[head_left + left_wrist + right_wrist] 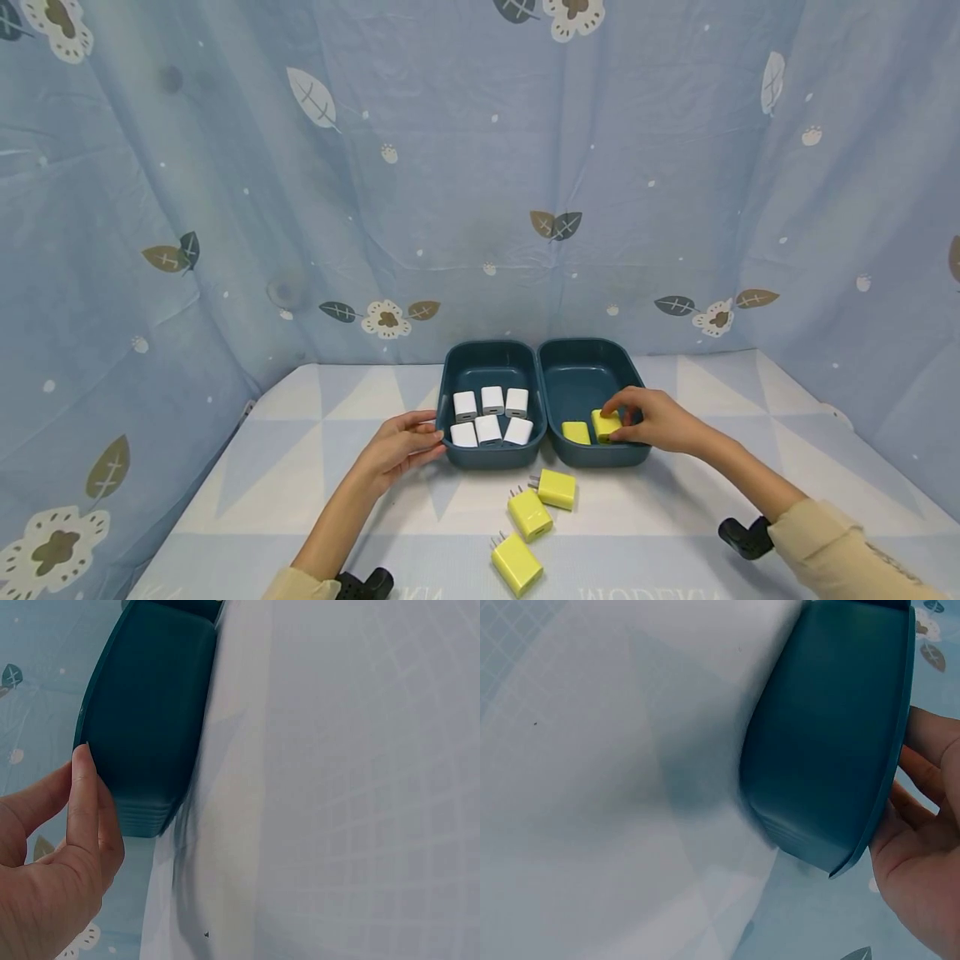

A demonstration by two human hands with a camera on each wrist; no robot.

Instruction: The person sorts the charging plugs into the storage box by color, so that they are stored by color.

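In the head view, my right hand (660, 421) reaches over the front right rim of the right teal box (585, 367). It pinches a yellow charger plug (606, 425) between thumb and fingers. Another yellow charger (576, 432) lies beside it in that box. My left hand (401, 450) holds the front left corner of the left teal box (487, 354), thumb and fingertip meeting at its rim in the left wrist view. Several white chargers (487, 429) sit in two rows inside that box. In the right wrist view, the box wall (825, 742) hides the pinched charger.
Three yellow chargers lie on the table before the boxes: one near (517, 564), one middle (529, 514), one farther back (557, 488), prongs exposed. The boxes stand side by side at the back. Behind them hangs a blue patterned curtain (465, 183).
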